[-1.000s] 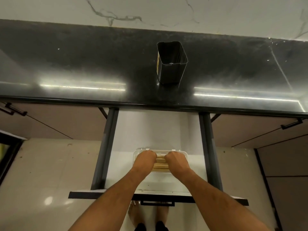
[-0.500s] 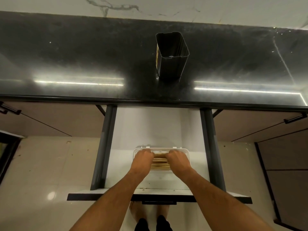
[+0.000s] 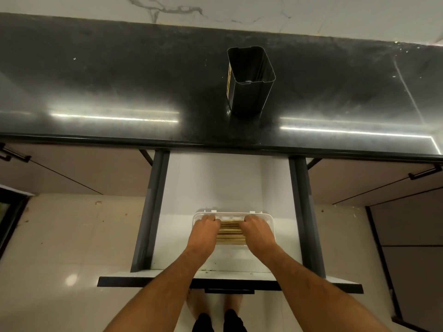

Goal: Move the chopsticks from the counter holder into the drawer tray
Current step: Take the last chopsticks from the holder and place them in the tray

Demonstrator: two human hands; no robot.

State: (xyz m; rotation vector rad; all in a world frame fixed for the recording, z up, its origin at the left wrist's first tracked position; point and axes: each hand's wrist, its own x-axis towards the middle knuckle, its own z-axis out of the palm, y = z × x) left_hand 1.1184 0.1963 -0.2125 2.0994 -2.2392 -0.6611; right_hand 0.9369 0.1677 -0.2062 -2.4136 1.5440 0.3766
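A: Where are the pale wooden chopsticks (image 3: 231, 232) sitting at this point?

B: They are lying flat and side by side in the white rectangular plastic tray (image 3: 270, 220), which is resting on the white floor of the open drawer (image 3: 215, 183) with dark grey side rails. The tall black metal holder (image 3: 249, 80) is standing upright on the glossy black stone counter (image 3: 119, 80), well apart from them, and its mouth is showing no sticks inside.

A: And what is the person doing with the hands?

B: The left hand (image 3: 205, 232) is covering the left ends of the bundle and the right hand (image 3: 257, 232) is covering the right ends. The knuckles are bending downward, so the fingers are curling over the sticks, though the fingertips themselves are hiding underneath and how firmly they are gripping is not showing.

A: Why is the person holding both ends like that?

B: Probably because a loose bundle is tending to fan out or roll; pressing from each end is keeping the sticks parallel and level with the tray's length. The tray is lying crosswise near the drawer's front, within easy reach of both forearms, which suits a two-handed settling.

A: So how far along is the task looking?

B: Judging from the empty-looking holder and the filled tray, the transfer is looking nearly finished; letting go is seeming to be what is remaining.
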